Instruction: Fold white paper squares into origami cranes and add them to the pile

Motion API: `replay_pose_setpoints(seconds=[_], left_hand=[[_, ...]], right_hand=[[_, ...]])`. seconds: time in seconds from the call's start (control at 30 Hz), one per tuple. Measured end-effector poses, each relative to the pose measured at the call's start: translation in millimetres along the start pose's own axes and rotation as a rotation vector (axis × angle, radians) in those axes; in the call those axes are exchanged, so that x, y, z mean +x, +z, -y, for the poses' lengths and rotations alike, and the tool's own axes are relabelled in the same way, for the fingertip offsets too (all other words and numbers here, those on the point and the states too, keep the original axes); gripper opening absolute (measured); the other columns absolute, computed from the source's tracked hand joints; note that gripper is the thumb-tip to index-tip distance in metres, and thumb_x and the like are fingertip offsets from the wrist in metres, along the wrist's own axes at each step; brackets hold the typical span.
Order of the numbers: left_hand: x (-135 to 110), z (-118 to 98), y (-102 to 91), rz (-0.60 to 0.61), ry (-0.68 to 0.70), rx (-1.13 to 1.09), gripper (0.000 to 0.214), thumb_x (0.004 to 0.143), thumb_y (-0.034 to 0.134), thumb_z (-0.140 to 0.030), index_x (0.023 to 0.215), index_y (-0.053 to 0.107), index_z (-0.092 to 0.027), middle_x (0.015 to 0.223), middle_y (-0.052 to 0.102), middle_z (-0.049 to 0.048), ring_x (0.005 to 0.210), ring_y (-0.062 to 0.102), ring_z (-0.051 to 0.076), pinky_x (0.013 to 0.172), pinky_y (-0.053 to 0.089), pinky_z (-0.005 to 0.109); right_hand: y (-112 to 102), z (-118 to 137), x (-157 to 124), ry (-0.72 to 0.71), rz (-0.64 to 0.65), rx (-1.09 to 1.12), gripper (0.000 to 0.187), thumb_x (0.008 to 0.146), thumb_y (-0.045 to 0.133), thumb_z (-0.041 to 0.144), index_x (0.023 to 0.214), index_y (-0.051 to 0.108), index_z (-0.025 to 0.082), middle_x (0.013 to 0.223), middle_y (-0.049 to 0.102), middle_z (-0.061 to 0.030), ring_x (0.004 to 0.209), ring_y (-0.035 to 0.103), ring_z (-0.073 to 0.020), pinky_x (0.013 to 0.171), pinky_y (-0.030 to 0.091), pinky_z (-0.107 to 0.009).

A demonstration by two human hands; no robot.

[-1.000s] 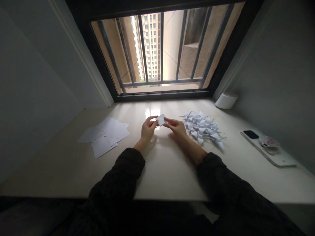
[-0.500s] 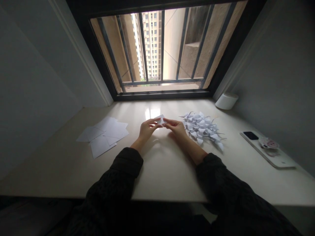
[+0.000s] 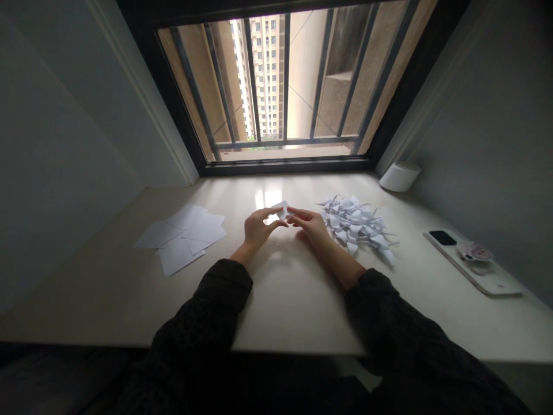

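Note:
Between my fingertips is a small folded piece of white paper (image 3: 281, 211), held up over the middle of the white surface. My left hand (image 3: 258, 226) pinches it from the left, with the thumb low and the fingers along its upper side. From the right, my right hand (image 3: 311, 223) grips it between thumb and fingers. Fingers cover parts of the paper, so its exact fold cannot be made out. Just beyond my right wrist lies a heap of folded white paper cranes (image 3: 355, 223). Several flat white paper sheets (image 3: 184, 230) overlap to the left.
A phone (image 3: 470, 262) with a round decorated grip lies at the right. A white rounded object (image 3: 400, 176) stands in the back right corner. The barred window (image 3: 285, 86) closes off the far side. The white surface's front edge (image 3: 298, 350) runs near my body.
My left thumb has shifted slightly, and more of the folded paper shows between my hands. The view has tilted a little. The sheets and cranes lie as before.

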State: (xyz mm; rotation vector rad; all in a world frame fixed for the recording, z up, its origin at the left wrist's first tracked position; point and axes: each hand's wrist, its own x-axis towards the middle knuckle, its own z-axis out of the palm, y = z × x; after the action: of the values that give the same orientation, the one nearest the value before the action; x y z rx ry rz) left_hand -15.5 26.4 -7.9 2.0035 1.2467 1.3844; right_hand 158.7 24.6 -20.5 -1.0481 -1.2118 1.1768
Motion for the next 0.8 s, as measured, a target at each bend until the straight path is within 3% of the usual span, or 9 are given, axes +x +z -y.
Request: replay_pose_setpoints(seconds=[0.2,0.47,0.67,0.8], left_hand=[[0,-5,1.4,0.008,-0.034,-0.072,0.033,0.064,0.078,-0.036,0.096,0.072,-0.031,0.098,0.071,0.0049,0.088,0.064,0.023,0.077,0.047,0.035],[1,-13,1.7,0.055,-0.093,-0.236,0.02,0.076,0.068,-0.038,0.092,0.074,-0.027,0.097,0.072,0.0053,0.095,0.064,0.022,0.079,0.048,0.034],[2,-4,6.1,-0.004,-0.18,-0.305,0.021,0.072,0.071,-0.04,0.083,0.075,-0.023,0.086,0.073,0.0051,0.083,0.065,0.019,0.07,0.048,0.029],[3,4,13.6,-0.064,-0.279,-0.486,0.024,0.069,0.073,-0.04,0.08,0.074,-0.019,0.079,0.071,0.0044,0.074,0.063,0.016,0.068,0.049,0.028]], right_hand=[[0,2,-2,0.0,-0.027,0.009,0.043,0.063,0.076,0.044,0.099,0.073,0.022,0.084,0.074,-0.0069,0.074,0.067,-0.0183,0.071,0.048,-0.031],[3,5,-3,-0.044,-0.098,0.003,0.036,0.063,0.076,0.046,0.086,0.076,0.019,0.074,0.074,-0.0073,0.066,0.065,-0.018,0.066,0.048,-0.031],[6,4,-4,-0.061,-0.113,0.021,0.034,0.06,0.078,0.045,0.083,0.076,0.02,0.07,0.073,-0.0058,0.064,0.064,-0.0176,0.067,0.049,-0.031],[9,2,-4,-0.069,-0.085,0.07,0.032,0.06,0.078,0.042,0.085,0.076,0.022,0.075,0.074,-0.005,0.063,0.065,-0.0174,0.068,0.049,-0.033]])
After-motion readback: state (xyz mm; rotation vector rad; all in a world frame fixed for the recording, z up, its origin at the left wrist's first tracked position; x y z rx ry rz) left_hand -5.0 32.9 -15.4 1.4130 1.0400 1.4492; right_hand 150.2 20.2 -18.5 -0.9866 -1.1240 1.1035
